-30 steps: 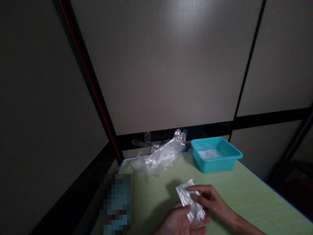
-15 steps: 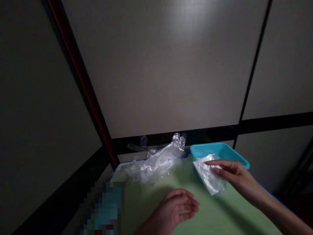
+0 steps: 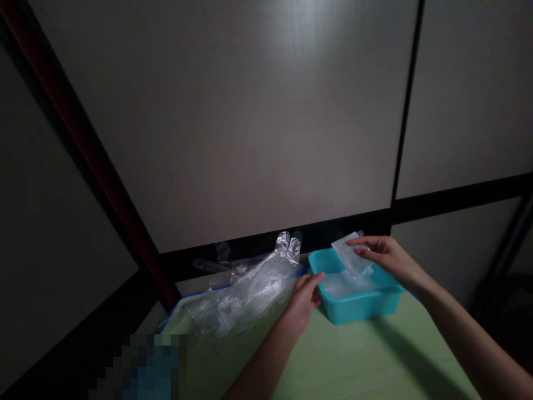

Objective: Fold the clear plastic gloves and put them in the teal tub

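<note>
Whitish plastic packet (image 3: pixel 352 256) in its pinch, the right hand (image 3: pixel 386 254) hovers over the turquoise basin (image 3: pixel 362 306) in the frame's lower right; the left hand (image 3: pixel 303 297), left of the packet, clasps the rim.

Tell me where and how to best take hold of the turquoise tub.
Best hold the turquoise tub by its left rim, coming from the left, thumb over it, fingers outside, as the left grip does. It stands upright and open, so the rim should offer purchase. The right grip covers part of the opposite rim.
</note>
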{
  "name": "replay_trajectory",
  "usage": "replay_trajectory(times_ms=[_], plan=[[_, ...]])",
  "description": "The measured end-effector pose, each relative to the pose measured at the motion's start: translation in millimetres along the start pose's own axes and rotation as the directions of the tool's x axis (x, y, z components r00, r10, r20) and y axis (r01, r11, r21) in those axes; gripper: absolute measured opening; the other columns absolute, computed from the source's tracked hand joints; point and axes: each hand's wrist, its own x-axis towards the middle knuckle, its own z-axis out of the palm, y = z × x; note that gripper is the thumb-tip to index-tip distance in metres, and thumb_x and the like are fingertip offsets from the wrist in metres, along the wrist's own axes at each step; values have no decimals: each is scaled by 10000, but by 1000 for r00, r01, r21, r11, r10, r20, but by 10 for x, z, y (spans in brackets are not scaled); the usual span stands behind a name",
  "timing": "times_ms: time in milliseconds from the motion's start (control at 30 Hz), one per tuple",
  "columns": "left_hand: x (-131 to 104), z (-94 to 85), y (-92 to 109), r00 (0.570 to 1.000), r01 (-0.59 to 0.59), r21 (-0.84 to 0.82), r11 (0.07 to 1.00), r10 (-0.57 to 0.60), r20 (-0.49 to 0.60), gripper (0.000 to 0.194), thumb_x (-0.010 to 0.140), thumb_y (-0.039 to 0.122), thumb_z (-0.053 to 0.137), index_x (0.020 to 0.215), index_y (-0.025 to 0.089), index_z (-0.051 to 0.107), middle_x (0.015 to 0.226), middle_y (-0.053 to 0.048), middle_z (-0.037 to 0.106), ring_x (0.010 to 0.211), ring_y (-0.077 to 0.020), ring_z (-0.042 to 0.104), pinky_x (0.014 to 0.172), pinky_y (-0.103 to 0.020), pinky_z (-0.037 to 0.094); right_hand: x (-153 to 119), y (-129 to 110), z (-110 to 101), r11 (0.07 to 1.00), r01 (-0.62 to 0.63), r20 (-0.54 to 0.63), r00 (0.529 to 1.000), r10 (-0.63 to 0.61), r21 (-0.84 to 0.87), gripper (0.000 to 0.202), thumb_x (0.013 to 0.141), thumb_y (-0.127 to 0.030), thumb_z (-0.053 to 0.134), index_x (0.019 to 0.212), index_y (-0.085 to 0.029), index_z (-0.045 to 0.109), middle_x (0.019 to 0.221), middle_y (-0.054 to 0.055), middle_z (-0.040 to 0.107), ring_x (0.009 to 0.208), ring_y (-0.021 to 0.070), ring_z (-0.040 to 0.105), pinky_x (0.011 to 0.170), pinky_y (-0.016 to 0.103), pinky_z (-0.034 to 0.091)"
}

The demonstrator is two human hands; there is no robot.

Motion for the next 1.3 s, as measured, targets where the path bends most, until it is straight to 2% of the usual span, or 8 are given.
replay_trajectory(times_ms=[200,433,633,800,967,1100,1200,1300], plan=[[73,109,-72,998,-65,-97,993,64,-11,278,485,298,683,641,183,484,624,44,539,592,-101,495,558,-202,361,5,47,-102,998,16,49,999,-13,-63,253,635,-297,616,844,-158,648,783,36,660,602,143,578,550,255,447],[-369,-105,75,985,-137,-89,987,145,96,189,586,253,658,733,162,582,653,29,554,645,-119,514,621,-212,385,-113,-145,-154,950,130,249,967,-57,-285,216,673,-259,567,847,-170,659,893,44,659,799,200,593,703,306,447],[-807,-384,204,987,-112,-4,994,111,114,170,645,265,630,778,163,600,616,26,531,627,-130,516,616,-225,394,-332,-341,56,910,244,510,859,-42,-336,242,744,-171,469,917,-177,637,948,35,643,870,182,582,771,304,441],[-1025,-484,228,991,-108,-44,993,111,77,180,650,259,627,800,160,605,645,14,544,647,-141,519,609,-224,398,-461,-356,278,862,261,527,850,9,-435,234,710,-127,478,863,-178,647,894,21,649,831,166,588,749,285,452],[-1133,-470,145,982,-185,-42,982,186,22,185,663,302,638,771,158,593,668,2,555,652,-141,512,595,-213,379,-459,-199,465,907,121,421,905,66,-404,150,641,-127,528,708,-169,655,765,24,653,739,175,598,709,297,465],[-1192,-442,18,971,-228,9,974,228,-67,223,680,366,636,780,176,578,620,27,501,600,-111,464,565,-190,336,-463,-99,644,946,-176,220,946,239,-270,94,598,-143,580,669,-168,636,676,9,629,601,158,577,585,285,477],[-1202,-441,-84,967,-232,-7,973,230,-106,231,694,380,630,787,181,558,615,38,463,587,-98,436,562,-182,323,-493,-121,769,922,-383,105,916,387,-51,95,612,-123,566,680,-166,615,720,17,611,622,138,564,555,248,479],[-1183,-447,-173,964,-242,-20,970,237,-123,253,686,392,639,776,177,541,612,43,435,583,-95,417,561,-185,317,-511,-188,845,847,-504,70,863,500,169,152,621,-72,532,733,-158,589,785,35,577,692,128,548,607,244,497]])
